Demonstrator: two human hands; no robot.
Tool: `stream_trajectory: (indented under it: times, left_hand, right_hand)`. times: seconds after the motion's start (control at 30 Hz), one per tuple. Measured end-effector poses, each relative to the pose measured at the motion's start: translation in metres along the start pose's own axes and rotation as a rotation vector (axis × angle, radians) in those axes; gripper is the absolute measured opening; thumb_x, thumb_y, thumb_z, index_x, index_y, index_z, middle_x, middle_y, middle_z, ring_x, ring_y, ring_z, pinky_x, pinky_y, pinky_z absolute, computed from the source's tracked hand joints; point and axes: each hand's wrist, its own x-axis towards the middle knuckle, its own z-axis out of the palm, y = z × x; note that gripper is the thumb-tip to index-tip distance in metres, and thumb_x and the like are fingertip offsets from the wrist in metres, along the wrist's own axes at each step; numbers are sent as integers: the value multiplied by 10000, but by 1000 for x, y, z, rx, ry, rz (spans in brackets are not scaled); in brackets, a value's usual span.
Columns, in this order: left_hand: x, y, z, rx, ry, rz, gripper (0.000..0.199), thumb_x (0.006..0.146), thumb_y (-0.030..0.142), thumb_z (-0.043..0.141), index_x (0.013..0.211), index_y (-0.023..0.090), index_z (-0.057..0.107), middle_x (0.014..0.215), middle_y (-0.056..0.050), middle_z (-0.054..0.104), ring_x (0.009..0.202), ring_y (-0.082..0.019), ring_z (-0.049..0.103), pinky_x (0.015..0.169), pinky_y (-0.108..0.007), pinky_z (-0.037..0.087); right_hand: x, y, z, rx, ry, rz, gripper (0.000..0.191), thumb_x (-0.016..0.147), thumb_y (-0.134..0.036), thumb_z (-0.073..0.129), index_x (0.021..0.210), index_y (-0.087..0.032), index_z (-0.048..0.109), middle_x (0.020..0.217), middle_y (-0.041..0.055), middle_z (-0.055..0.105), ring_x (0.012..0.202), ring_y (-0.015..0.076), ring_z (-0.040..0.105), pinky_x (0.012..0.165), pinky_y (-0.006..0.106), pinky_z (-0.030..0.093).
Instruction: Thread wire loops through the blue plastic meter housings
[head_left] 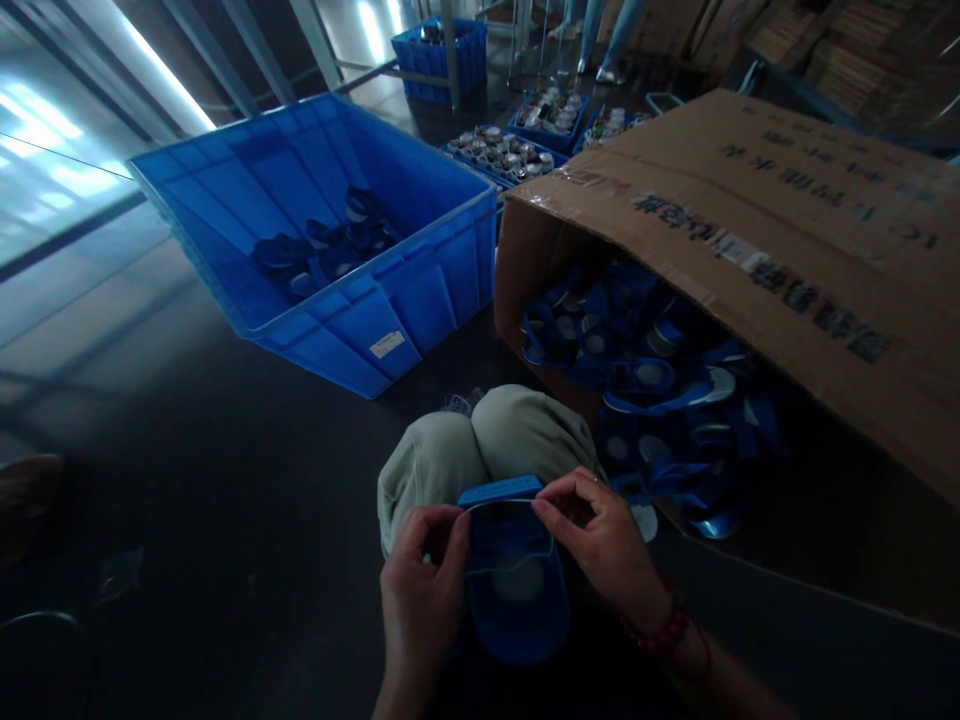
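Note:
A blue plastic housing with a rounded end and a pale round disc inside lies in front of my knees. Across its upper part arches a thin white cord or strip. At the left end of this strip, my left hand is closed in a pinch of thumb and forefinger. My right hand pinches the other end, close to the housing's raised blue edge. Another thin pale line runs across the middle of the housing; whether it belongs to the same strip I cannot tell.
Ahead to the left stands a large blue crate with several blue parts inside. On the right, a tipped cardboard box spills many similar blue parts. Farther back are trays of small pale-topped parts, another blue crate and a person's legs.

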Motion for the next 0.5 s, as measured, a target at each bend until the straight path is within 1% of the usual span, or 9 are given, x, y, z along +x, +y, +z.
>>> stream_trajectory:
  times: [0.07, 0.13, 0.23, 0.33, 0.43, 0.5]
  left_hand:
    - [-1, 0, 0, 0, 7, 1, 210, 809, 406, 612, 798, 197, 629, 729, -25, 663, 679, -197, 625, 638, -323, 480]
    - [-2, 1, -2, -28, -4, -28, 217, 806, 413, 617, 803, 196, 631, 727, -24, 667, 681, -198, 625, 640, -320, 479]
    - [-6, 5, -7, -145, -69, -126, 240, 802, 433, 627, 827, 194, 634, 742, -25, 685, 693, -197, 636, 628, -303, 485]
    - [-8, 9, -13, -231, -136, -205, 255, 808, 443, 635, 855, 193, 633, 759, -18, 694, 695, -173, 635, 614, -268, 486]
    - [-7, 10, -15, -287, -184, -202, 264, 812, 437, 645, 906, 190, 634, 798, -15, 700, 725, -156, 640, 644, -249, 495]
    - [-6, 10, -15, -333, -213, -201, 283, 813, 424, 651, 975, 193, 626, 870, -26, 710, 777, -163, 657, 683, -257, 510]
  right_hand:
    - [1, 0, 1, 5, -3, -6, 189, 848, -383, 626, 799, -205, 667, 764, 7, 574, 679, 134, 546, 622, 271, 426]
    - [1, -2, 0, 19, -8, -5, 189, 849, -383, 627, 797, -208, 673, 752, 1, 561, 661, 126, 528, 606, 264, 410]
    - [-2, -6, -2, 62, -16, 9, 185, 851, -383, 626, 800, -212, 676, 733, -7, 542, 635, 115, 502, 591, 255, 397]
    - [-6, -10, -5, 115, -33, 4, 183, 847, -384, 628, 794, -215, 674, 753, -3, 560, 651, 115, 511, 603, 255, 405]
    - [-8, -12, -7, 161, -52, 26, 188, 845, -400, 630, 807, -219, 667, 765, 3, 603, 655, 120, 519, 600, 260, 411]
    - [-8, -13, -6, 226, -61, 59, 200, 846, -417, 628, 840, -221, 665, 832, 20, 660, 703, 129, 564, 637, 270, 445]
